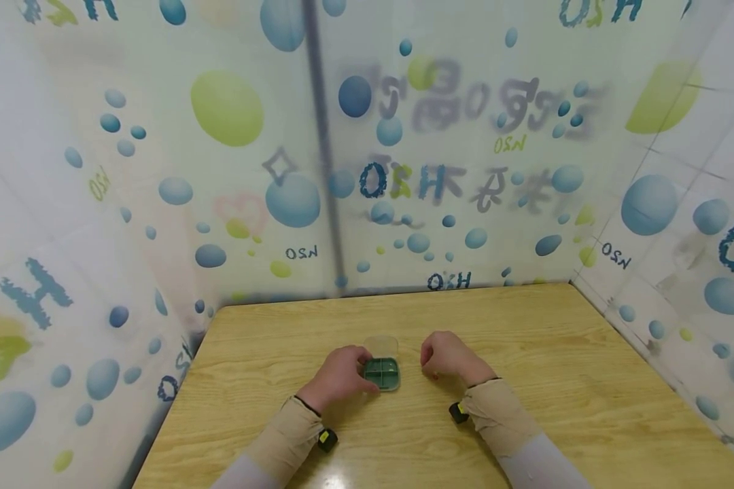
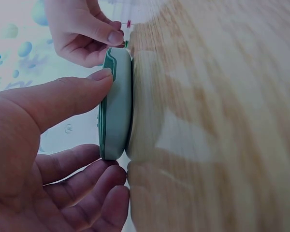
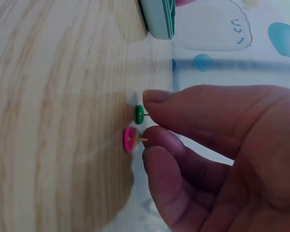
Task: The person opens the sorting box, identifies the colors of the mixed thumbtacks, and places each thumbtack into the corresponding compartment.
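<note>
Left hand: the left hand [image 1: 340, 375] has its grip on the small green box [image 1: 382, 373], thumb [image 2: 67, 99] on one edge and curled fingers [image 2: 94, 186] on the other, so the box is held between them.
Box: it lies flat on the wooden tabletop [image 1: 563, 380], near the middle and close to the person; the head view shows it divided into compartments, with its clear lid [image 1: 381, 345] open and lying on the far side.
Right hand: the right hand [image 1: 449, 356] rests on the tabletop just right of the box, apart from it; its grip is nearly closed, the fingertips [image 3: 157, 104] bent in towards two pins.
Green pin: the green pushpin [image 3: 140, 114] stands head down on the tabletop, its point between the thumb and forefinger, which appear to pinch it.
Pink pin: the pink pushpin [image 3: 129, 139] stands head down just beside the green one, its point touching a finger.
Sleeves: beige cuffs [image 1: 501, 407] cover both wrists.
Surround: a sheet printed with bubbles [image 1: 226, 109] walls the tabletop on three sides.
</note>
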A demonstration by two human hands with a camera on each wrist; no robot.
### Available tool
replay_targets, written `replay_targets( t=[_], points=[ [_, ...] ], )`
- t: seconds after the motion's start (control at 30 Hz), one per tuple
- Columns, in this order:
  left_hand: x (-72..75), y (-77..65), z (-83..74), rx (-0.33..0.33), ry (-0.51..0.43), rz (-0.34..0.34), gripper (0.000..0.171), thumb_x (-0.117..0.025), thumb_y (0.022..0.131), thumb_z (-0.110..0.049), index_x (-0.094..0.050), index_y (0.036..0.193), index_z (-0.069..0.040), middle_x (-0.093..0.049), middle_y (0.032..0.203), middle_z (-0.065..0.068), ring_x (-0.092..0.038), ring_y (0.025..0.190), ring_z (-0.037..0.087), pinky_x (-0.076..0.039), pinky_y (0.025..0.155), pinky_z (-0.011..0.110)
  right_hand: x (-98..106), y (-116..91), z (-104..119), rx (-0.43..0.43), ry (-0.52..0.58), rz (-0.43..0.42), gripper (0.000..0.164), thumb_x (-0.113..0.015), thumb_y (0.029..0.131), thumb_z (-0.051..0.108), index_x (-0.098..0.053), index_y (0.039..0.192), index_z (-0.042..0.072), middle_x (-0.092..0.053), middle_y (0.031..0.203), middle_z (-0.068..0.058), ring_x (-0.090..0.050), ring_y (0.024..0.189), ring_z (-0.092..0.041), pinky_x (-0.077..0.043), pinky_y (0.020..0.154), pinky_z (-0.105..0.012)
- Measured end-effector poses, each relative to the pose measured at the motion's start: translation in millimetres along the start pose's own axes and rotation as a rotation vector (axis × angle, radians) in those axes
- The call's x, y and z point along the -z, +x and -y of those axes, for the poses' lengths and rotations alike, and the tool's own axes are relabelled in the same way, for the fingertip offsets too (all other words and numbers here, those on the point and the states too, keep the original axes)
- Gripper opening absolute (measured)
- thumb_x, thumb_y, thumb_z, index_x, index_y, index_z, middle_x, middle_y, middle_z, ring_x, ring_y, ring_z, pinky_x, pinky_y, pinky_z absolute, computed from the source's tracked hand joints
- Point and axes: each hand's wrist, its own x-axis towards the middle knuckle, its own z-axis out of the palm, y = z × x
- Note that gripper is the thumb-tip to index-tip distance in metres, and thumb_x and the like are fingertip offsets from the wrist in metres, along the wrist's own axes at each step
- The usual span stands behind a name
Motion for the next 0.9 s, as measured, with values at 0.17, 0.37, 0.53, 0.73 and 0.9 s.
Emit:
replay_targets(
  t=[0.17,0.37,0.53,0.73,0.9],
  points=[
    [-0.3,-0.1,0.5,0.007,0.010,-0.007,0.058,-0.098,0.075,-0.025,-0.073,0.123,-0.003,-0.074,0.114,0.011,-0.070,0.099,0.022,-0.059,0.086,0.041,-1.7,-1.8,3.9,-0.009,0.029,0.008,0.021,-0.078,0.091,0.001,-0.071,0.074,0.012,-0.064,0.066,-0.001,-0.057,0.061,-0.017,-0.046,0.059,-0.029],
    [-1.2,0.1,1.9,0.005,0.002,-0.005,0.059,-0.099,0.074,-0.025,-0.073,0.123,-0.003,-0.074,0.114,0.011,-0.071,0.098,0.022,-0.059,0.085,0.040,-4.6,-2.2,5.0,-0.019,0.046,0.008,0.022,-0.076,0.093,0.000,-0.072,0.075,0.011,-0.064,0.068,-0.002,-0.058,0.061,-0.016,-0.047,0.059,-0.028],
    [-1.7,0.5,2.2,0.008,0.001,-0.004,0.060,-0.099,0.074,-0.025,-0.073,0.123,-0.004,-0.074,0.114,0.010,-0.071,0.098,0.022,-0.060,0.083,0.038,-5.8,-2.2,4.4,-0.015,0.053,0.003,0.022,-0.076,0.093,-0.002,-0.071,0.075,0.011,-0.064,0.068,-0.003,-0.058,0.060,-0.017,-0.047,0.057,-0.028],
    [-1.0,-0.4,-0.1,0.012,-0.017,-0.002,0.060,-0.099,0.075,-0.024,-0.072,0.124,-0.003,-0.074,0.115,0.010,-0.072,0.100,0.024,-0.060,0.084,0.038,-6.0,-2.8,4.9,-0.015,0.023,-0.015,0.022,-0.075,0.092,-0.002,-0.070,0.074,0.011,-0.063,0.067,-0.002,-0.058,0.060,-0.016,-0.047,0.059,-0.028],
    [-0.7,-0.8,-0.1,0.000,-0.010,-0.003,0.060,-0.099,0.075,-0.023,-0.072,0.124,-0.002,-0.074,0.114,0.011,-0.072,0.099,0.025,-0.060,0.083,0.039,-4.8,-3.1,6.0,-0.024,-0.005,-0.026,0.024,-0.074,0.092,-0.001,-0.069,0.073,0.011,-0.062,0.066,-0.001,-0.057,0.061,-0.016,-0.046,0.060,-0.028]
  ],
)
